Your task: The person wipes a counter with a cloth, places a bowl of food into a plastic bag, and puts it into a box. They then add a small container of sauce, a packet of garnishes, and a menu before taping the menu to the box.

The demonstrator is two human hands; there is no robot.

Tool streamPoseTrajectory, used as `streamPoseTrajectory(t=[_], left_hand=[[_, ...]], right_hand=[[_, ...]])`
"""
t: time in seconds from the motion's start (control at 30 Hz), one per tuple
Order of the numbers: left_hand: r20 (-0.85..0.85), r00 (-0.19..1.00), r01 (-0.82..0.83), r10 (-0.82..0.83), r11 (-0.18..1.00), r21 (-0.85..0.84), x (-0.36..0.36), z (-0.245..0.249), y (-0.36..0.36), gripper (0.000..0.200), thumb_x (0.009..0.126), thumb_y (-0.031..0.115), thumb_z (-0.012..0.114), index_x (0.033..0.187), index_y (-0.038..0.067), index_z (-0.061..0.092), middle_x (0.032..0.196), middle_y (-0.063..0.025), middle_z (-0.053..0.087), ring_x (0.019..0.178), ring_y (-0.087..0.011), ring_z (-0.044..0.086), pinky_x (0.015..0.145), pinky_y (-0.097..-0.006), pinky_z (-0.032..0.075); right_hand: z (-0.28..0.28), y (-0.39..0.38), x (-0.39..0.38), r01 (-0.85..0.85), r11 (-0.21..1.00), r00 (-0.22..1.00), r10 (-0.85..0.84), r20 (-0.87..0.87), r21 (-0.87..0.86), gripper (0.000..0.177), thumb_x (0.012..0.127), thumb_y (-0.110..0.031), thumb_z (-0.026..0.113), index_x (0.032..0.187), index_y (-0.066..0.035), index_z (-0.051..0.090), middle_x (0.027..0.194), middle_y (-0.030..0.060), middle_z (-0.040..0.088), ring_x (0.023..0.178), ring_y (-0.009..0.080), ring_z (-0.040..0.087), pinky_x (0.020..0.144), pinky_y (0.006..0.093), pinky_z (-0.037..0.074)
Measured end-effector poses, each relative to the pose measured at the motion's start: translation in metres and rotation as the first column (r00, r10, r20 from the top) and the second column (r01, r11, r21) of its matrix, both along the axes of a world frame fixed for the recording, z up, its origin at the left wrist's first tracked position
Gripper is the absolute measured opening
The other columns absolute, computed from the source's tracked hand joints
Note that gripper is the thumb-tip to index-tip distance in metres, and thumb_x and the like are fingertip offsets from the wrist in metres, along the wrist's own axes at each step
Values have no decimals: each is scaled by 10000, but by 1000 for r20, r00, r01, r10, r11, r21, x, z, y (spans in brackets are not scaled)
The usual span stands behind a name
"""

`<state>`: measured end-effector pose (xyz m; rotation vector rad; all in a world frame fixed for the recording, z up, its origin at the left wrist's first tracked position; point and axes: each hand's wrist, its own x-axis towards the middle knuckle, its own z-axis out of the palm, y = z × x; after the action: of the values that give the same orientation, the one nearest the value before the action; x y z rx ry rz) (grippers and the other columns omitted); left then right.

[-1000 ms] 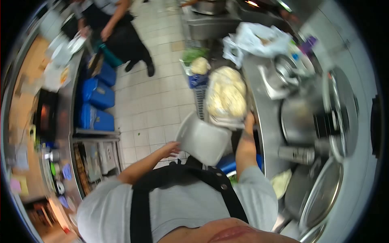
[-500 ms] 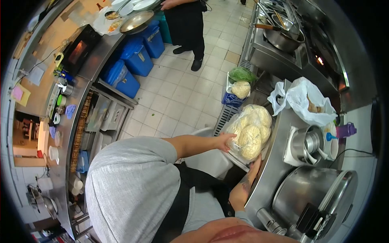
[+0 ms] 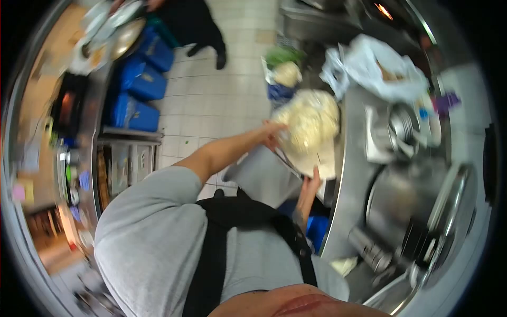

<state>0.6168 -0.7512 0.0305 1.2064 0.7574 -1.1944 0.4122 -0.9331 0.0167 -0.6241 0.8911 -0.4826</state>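
A clear plastic bag of pale yellow noodles (image 3: 311,124) rests on a tray lined with a beige sheet (image 3: 322,165), beside the steel counter's edge. The tray's thin rim (image 3: 289,165) shows along the near left side. My left hand (image 3: 271,135) is closed at the left edge, by the bag; its fingertips are partly hidden. At the near edge, my right hand (image 3: 311,185) grips the tray, with the thumb on top of the sheet. Motion blur softens the bag and both hands.
On the steel counter (image 3: 355,119) to the right stand a white plastic bag (image 3: 388,68), steel pots (image 3: 404,127) and a large stockpot (image 3: 404,195). A crate with greens (image 3: 284,55) lies beyond the tray. Blue bins (image 3: 142,79) and another person (image 3: 193,24) are at upper left.
My view has turned, and the tray with the noodle bag has come away from the counter's edge. More of the beige sheet shows, and my right hand's thumb is now visible on it.
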Motion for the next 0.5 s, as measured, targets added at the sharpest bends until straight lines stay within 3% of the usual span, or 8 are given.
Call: streamPoseTrajectory(t=[0.1, 0.13, 0.2, 0.3, 0.4, 0.43, 0.47, 0.5], left_hand=[[90, 980, 161, -178, 972, 169, -10, 36, -11, 945, 655, 380, 816, 1342, 110, 225, 1305, -260, 396, 1006, -418, 546, 851, -661, 410], [99, 985, 131, -144, 984, 124, -17, 37, -9, 949, 658, 347, 816, 1327, 120, 183, 1287, -262, 393, 1048, -427, 519, 855, -653, 417], [126, 991, 32, -37, 999, 44, -22, 32, -13, 969, 663, 280, 817, 1297, 139, 98, 1250, -264, 388, 1133, -446, 466, 863, -637, 429], [88, 994, -59, 57, 998, 13, -12, 21, -22, 934, 697, 211, 797, 1299, 156, 85, 1209, -254, 415, 1087, -437, 499, 789, -592, 474], [91, 994, -52, 56, 998, -46, 0, 23, -34, 927, 712, 141, 780, 1301, 146, 64, 1231, -238, 419, 1063, -392, 531, 796, -537, 488], [468, 852, 274, -236, 962, -15, -2, 25, -30, 795, 724, 152, 766, 1291, 118, 210, 1196, -226, 474, 1010, -359, 558, 810, -486, 490], [747, 496, 538, -443, 832, 135, -9, 40, -24, 678, 736, 163, 753, 1281, 90, 356, 1161, -214, 529, 957, -326, 585, 823, -436, 493], [861, 17, 674, -509, 642, 366, -15, 54, -22, 584, 748, 174, 739, 1271, 61, 502, 1126, -203, 585, 905, -293, 612, 836, -385, 495]], right_hand=[[2, 13, -14, 94, 996, 995, -93, -26, 7, 436, 792, -19, 673, 1198, -37, 516, 1059, 82, 630, 873, 184, 634, 656, 294, 529], [16, 19, -15, 123, 992, 987, -120, -106, 17, 423, 791, -4, 666, 1187, -62, 529, 1026, 65, 635, 825, 163, 633, 605, 266, 516], [25, 25, -15, 201, 978, 979, -202, -13, -48, 417, 797, 7, 656, 1186, -69, 528, 1009, 49, 634, 797, 141, 626, 543, 250, 492], [41, 30, -20, 211, 977, 977, -210, 27, -9, 426, 803, 23, 643, 1199, -67, 515, 989, 46, 635, 787, 147, 627, 534, 255, 490], [63, 39, -23, 211, 975, 976, -214, 34, 70, 436, 809, 23, 636, 1215, -65, 502, 1030, 61, 621, 859, 174, 628, 624, 288, 524], [68, 44, -24, 220, 972, 975, -223, 21, 84, 441, 810, 21, 634, 1222, -61, 498, 1052, 68, 613, 888, 183, 622, 659, 300, 527], [74, 50, -27, 231, 968, 973, -233, 7, 98, 445, 812, 18, 632, 1228, -56, 494, 1073, 74, 604, 918, 192, 616, 695, 312, 530], [79, 56, -33, 242, 964, 970, -242, -8, 110, 450, 813, 16, 630, 1235, -52, 490, 1095, 80, 596, 947, 201, 610, 731, 324, 534]])
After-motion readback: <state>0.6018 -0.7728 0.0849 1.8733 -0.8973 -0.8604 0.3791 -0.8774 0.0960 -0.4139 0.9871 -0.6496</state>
